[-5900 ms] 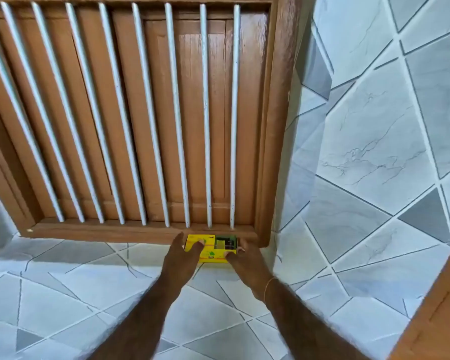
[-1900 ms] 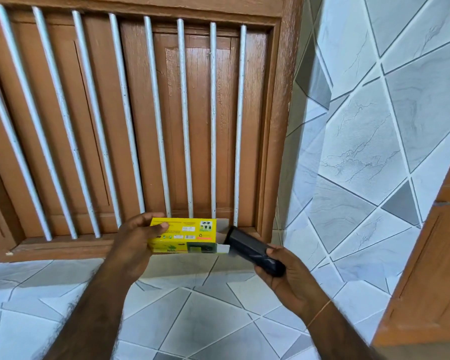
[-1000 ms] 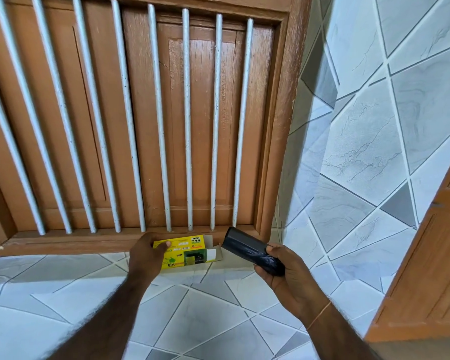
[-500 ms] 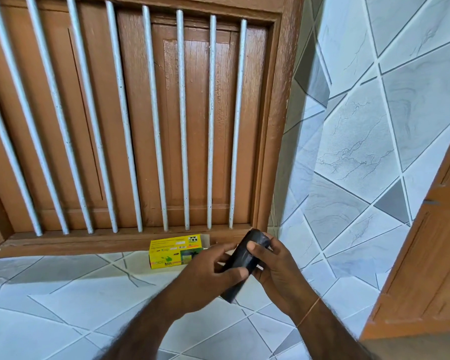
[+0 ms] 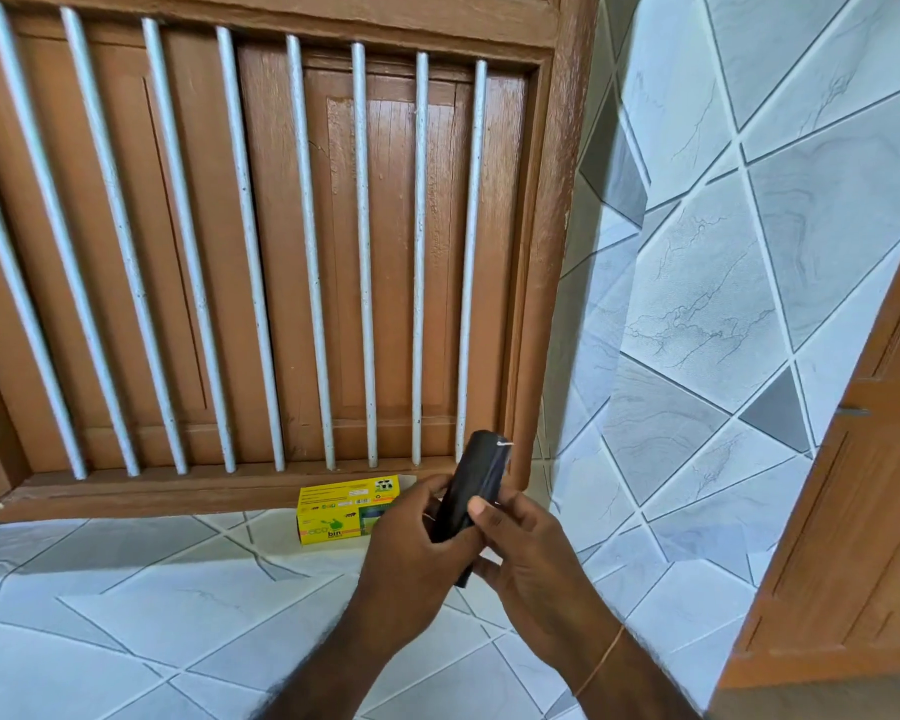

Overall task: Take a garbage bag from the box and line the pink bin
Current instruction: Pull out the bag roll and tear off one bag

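Note:
A black roll of garbage bags (image 5: 478, 475) stands nearly upright between my two hands, in front of the window's lower right corner. My left hand (image 5: 411, 558) grips its lower part from the left, fingers curled round it. My right hand (image 5: 520, 553) holds it from the right, with the thumb pressed on the roll's front. The yellow garbage bag box (image 5: 333, 511) lies on the tiled ledge just below the window sill, left of my hands, its right end open. No pink bin is in view.
A brown wooden window (image 5: 261, 241) with several white vertical bars fills the upper left. Grey-white tiled wall (image 5: 723, 283) stands to the right, tiled ledge (image 5: 152, 605) below. A brown wooden door (image 5: 863, 537) edges in at the far right.
My left hand let go of the yellow box, which now lies on the ledge, and joined my right hand on the black roll. The roll has turned more upright.

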Demonstrator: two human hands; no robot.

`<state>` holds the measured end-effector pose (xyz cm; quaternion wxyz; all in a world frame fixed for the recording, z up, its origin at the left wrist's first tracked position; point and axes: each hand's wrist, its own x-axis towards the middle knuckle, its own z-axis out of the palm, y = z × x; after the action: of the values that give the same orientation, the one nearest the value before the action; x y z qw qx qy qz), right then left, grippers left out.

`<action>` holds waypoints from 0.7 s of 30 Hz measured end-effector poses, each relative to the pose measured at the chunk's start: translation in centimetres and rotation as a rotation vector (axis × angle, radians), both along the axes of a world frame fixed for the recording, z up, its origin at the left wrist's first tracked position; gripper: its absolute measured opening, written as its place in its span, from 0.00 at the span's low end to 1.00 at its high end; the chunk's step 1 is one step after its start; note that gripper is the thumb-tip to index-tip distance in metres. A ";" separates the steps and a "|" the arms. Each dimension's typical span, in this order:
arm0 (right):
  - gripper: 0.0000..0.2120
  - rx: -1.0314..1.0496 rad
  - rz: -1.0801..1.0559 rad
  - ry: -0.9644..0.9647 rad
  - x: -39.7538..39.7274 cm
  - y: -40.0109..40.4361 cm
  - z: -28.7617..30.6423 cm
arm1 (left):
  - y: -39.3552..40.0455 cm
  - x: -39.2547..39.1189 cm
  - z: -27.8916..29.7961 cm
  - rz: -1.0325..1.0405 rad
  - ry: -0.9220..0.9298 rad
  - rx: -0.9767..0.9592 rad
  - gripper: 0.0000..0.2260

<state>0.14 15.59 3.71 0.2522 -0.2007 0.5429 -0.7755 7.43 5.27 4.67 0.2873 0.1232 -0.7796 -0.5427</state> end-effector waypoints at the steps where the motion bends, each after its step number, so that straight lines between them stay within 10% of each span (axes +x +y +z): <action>1: 0.15 -0.016 0.009 -0.033 0.2 0.0 0.2 | 0.4 0.0 0.2 0.031 0.001 -0.038 0.16; 21: 0.25 -0.215 0.096 -0.246 0.1 0.0 -0.5 | -0.9 0.4 0.8 0.109 0.003 0.264 0.06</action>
<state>0.22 15.62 3.20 0.3308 -0.1557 0.4118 -0.8348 7.86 4.39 5.50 0.2988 0.2012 -0.6932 -0.6243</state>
